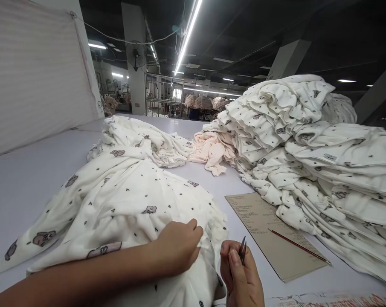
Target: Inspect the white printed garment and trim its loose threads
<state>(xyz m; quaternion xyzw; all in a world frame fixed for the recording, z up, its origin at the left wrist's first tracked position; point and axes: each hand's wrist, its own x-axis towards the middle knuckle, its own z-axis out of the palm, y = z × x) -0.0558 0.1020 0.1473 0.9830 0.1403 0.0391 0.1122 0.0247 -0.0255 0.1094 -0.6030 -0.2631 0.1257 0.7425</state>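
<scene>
A white printed garment [125, 200] with small bear and heart patterns lies spread on the table in front of me. My left hand [180, 245] rests on its near right edge, fingers curled and pinching the fabric. My right hand [240, 277] is just to the right, closed around small dark metal snips [243, 249] whose tips point upward. The two hands are a few centimetres apart.
A tall pile of folded white printed garments [311, 149] fills the right side. A tan paper sheet [272, 232] with a red pencil [300, 247] lies beside it. A peach garment [212, 151] and another white one [141, 138] lie farther back on the grey table [29, 179].
</scene>
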